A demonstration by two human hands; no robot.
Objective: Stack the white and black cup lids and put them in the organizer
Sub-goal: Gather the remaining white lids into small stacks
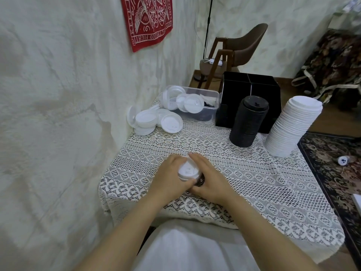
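Note:
My left hand (pixel 170 178) and my right hand (pixel 210 180) cup a short stack of white lids (pixel 188 171) from both sides near the table's front; something dark shows under it by my right thumb. A tall leaning stack of white lids (pixel 291 126) stands at the right. Beside it rises a stack of black lids (pixel 247 122). The black organizer (pixel 259 89) sits behind both stacks. Loose white lids (pixel 154 120) lie at the back left, by the wall.
A clear plastic bin (pixel 207 93) with white and dark lids stands at the back, left of the organizer. A lace cloth (pixel 254 182) covers the table. The wall runs along the left. A brown chair (pixel 240 49) stands behind the table, a patterned rug (pixel 336 163) lies right.

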